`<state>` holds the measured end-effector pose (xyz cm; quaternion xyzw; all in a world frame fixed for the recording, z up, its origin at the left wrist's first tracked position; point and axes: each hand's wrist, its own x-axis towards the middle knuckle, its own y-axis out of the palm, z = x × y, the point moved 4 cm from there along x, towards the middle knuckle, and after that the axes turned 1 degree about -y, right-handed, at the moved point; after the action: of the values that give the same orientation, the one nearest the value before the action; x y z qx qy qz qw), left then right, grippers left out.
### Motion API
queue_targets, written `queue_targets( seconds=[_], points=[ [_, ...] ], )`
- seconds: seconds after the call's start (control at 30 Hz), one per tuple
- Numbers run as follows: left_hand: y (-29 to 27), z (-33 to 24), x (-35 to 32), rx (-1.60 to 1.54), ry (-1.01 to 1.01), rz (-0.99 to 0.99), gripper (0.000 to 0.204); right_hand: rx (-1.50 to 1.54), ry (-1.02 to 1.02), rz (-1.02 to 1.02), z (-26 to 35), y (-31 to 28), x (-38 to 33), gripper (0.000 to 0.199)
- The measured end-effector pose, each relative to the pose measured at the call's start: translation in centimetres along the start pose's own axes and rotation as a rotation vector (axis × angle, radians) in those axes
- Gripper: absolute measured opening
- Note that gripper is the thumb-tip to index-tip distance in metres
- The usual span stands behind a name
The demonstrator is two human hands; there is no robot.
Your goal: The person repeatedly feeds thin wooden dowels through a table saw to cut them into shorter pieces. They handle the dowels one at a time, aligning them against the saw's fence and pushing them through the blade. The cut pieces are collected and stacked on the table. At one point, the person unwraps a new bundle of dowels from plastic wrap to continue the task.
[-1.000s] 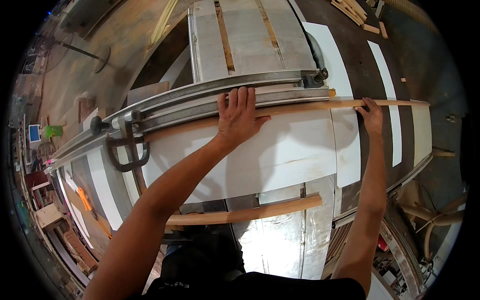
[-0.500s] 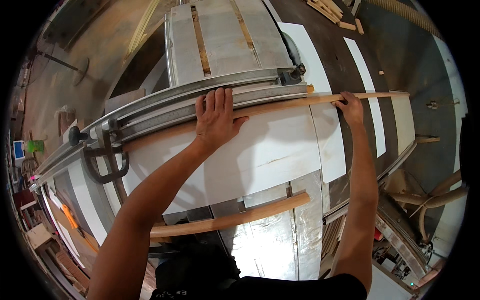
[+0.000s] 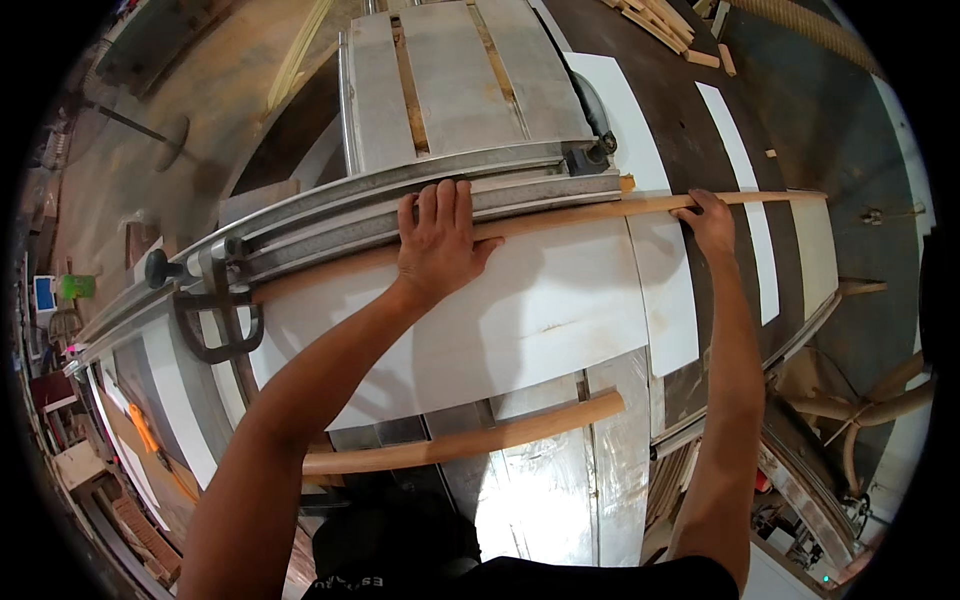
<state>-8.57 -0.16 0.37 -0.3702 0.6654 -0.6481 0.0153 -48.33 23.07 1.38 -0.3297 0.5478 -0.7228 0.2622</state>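
A long, thin wooden strip (image 3: 570, 216) lies along a metal fence (image 3: 345, 243) on a white board (image 3: 540, 310). My left hand (image 3: 437, 250) rests flat across the strip, fingers spread over the fence and thumb stretched out to the right along the wood. Farther right, my right hand (image 3: 711, 222) pinches the strip from the near side between thumb and fingers. The strip's thin far end reaches past that hand to the right. Nearer to me, a second wooden strip (image 3: 490, 440), slightly curved, lies across the metal table (image 3: 620, 450).
A dark clamp (image 3: 258, 335) sits at the fence's left end. Beyond the fence lies a slotted metal tabletop (image 3: 455, 85). Wood offcuts (image 3: 660, 25) are piled at the far right, and an orange-handled tool (image 3: 142, 428) lies at the left.
The whole picture has shifted slightly right and down. Both hands and the strip keep the same places against the fence, as far as I can see.
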Motion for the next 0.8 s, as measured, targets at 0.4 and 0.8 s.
queue_targets(
  seconds=[0.4, 0.8],
  points=[
    [-0.3, -0.1, 0.5, 0.015, 0.017, -0.052, 0.087, 0.111, 0.035, 0.007, -0.4, 0.4, 0.7, 0.056],
    [-0.1, -0.1, 0.6, -0.003, 0.007, -0.016, 0.088, 0.063, -0.015, -0.024, -0.8, 0.6, 0.7, 0.059]
  ],
)
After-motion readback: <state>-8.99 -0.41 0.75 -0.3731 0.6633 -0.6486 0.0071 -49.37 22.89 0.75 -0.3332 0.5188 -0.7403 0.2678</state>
